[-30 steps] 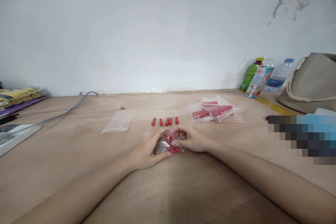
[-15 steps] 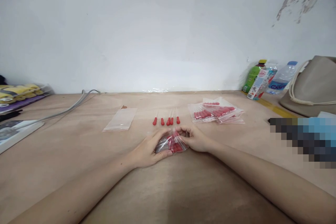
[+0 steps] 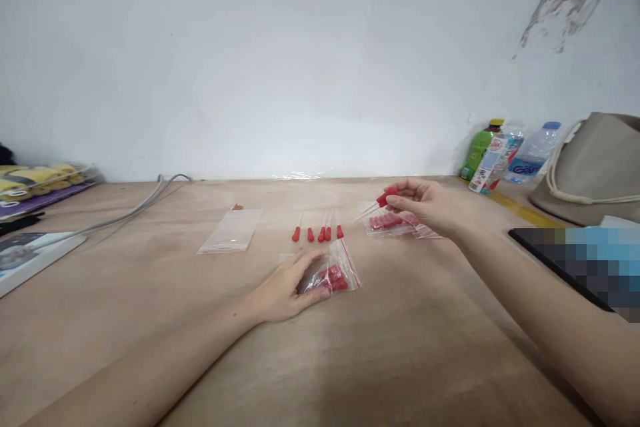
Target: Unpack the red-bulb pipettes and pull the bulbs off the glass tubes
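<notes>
My left hand (image 3: 293,283) is closed on a clear zip bag (image 3: 352,265) low on the table, thumb in front and fingers behind. Several red dropper bulbs show through its plastic. My right hand (image 3: 425,203) is raised over the right side, pinching droppers (image 3: 387,197) by their red bulbs, thin clear tubes pointing down to the left; how many cannot be told. Beyond the bag lies a row of loose droppers (image 3: 324,233) with red bulbs towards me. Partly behind my right hand lie filled zip bags (image 3: 385,221).
A flat, clear zip bag (image 3: 233,230) lies left of the row. Further left are a grey cable (image 3: 135,203) and a white box (image 3: 40,253). Bottles (image 3: 477,153), a carton (image 3: 493,161), a beige bag (image 3: 595,160) and a dark, blurred-out device (image 3: 555,267) line the right.
My right hand has left the zip bag and moved up and right, now with droppers in its fingers. My left hand stays in place on the bag.
</notes>
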The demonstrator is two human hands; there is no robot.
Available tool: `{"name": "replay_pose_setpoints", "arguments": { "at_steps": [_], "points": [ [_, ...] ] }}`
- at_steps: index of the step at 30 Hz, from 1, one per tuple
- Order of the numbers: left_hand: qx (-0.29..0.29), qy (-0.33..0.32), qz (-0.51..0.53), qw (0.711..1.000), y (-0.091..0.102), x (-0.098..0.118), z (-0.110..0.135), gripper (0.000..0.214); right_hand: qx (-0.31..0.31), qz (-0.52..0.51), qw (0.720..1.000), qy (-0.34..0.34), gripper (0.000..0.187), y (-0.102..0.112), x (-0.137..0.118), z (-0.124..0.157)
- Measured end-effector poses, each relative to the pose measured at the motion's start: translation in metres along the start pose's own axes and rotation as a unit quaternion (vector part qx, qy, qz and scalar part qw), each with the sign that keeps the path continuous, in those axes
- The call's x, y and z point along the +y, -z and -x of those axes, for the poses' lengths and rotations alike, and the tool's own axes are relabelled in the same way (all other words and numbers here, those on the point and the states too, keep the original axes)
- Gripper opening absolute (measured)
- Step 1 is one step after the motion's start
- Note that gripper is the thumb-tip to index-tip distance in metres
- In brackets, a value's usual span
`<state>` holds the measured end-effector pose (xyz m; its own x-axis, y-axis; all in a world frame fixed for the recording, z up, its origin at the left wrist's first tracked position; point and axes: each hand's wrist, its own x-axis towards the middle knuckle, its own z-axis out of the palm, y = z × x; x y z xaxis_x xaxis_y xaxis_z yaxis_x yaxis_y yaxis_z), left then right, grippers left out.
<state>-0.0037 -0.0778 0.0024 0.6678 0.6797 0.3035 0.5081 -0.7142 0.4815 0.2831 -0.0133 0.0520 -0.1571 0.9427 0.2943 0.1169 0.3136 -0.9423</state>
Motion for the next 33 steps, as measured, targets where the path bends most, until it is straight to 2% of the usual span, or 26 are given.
{"name": "replay_pose_setpoints", "arguments": {
  "at_steps": [2, 4, 7, 11, 17, 21, 23, 25, 28, 30, 33],
  "points": [
    [0.003, 0.002, -0.008, 1.0, -0.001, -0.001, 0.001, 0.051, 0.04, 0.078, 0.993, 0.081, 0.026, 0.0, 0.007, -0.004],
    [0.004, 0.004, -0.017, 1.0, -0.002, -0.003, 0.001, 0.049, 0.059, 0.182, 0.972, 0.139, 0.022, -0.008, 0.023, -0.008],
    [-0.002, 0.002, -0.027, 1.0, -0.003, -0.005, 0.002, 0.047, 0.007, 0.315, 0.929, 0.195, 0.021, -0.027, 0.051, -0.01],
    [-0.006, -0.002, -0.026, 1.0, -0.002, -0.006, 0.002, 0.046, -0.07, 0.369, 0.896, 0.237, 0.025, -0.043, 0.069, -0.01],
    [-0.006, -0.001, -0.019, 1.0, -0.002, -0.006, 0.001, 0.047, -0.125, 0.4, 0.873, 0.249, 0.025, -0.048, 0.066, -0.006],
    [0.0, -0.003, -0.018, 1.0, -0.002, -0.005, 0.001, 0.046, -0.108, 0.407, 0.873, 0.244, 0.031, -0.045, 0.052, 0.001],
    [-0.001, 0.0, -0.02, 1.0, -0.002, -0.005, 0.001, 0.047, -0.082, 0.381, 0.893, 0.224, 0.027, -0.045, 0.045, 0.007],
    [-0.002, 0.005, -0.022, 1.0, -0.002, -0.005, 0.001, 0.048, -0.081, 0.332, 0.924, 0.172, 0.017, -0.047, 0.04, 0.016],
    [-0.008, 0.012, -0.023, 1.0, -0.001, -0.005, 0.002, 0.053, -0.166, 0.243, 0.95, 0.102, 0.015, -0.055, 0.038, 0.029],
    [-0.008, 0.012, -0.023, 1.0, -0.001, -0.005, 0.002, 0.054, -0.232, 0.208, 0.945, 0.101, 0.017, -0.062, 0.038, 0.035],
    [-0.004, 0.004, -0.02, 1.0, -0.001, -0.005, 0.002, 0.054, -0.274, 0.204, 0.931, 0.126, 0.019, -0.07, 0.032, 0.04]
  ]
}}
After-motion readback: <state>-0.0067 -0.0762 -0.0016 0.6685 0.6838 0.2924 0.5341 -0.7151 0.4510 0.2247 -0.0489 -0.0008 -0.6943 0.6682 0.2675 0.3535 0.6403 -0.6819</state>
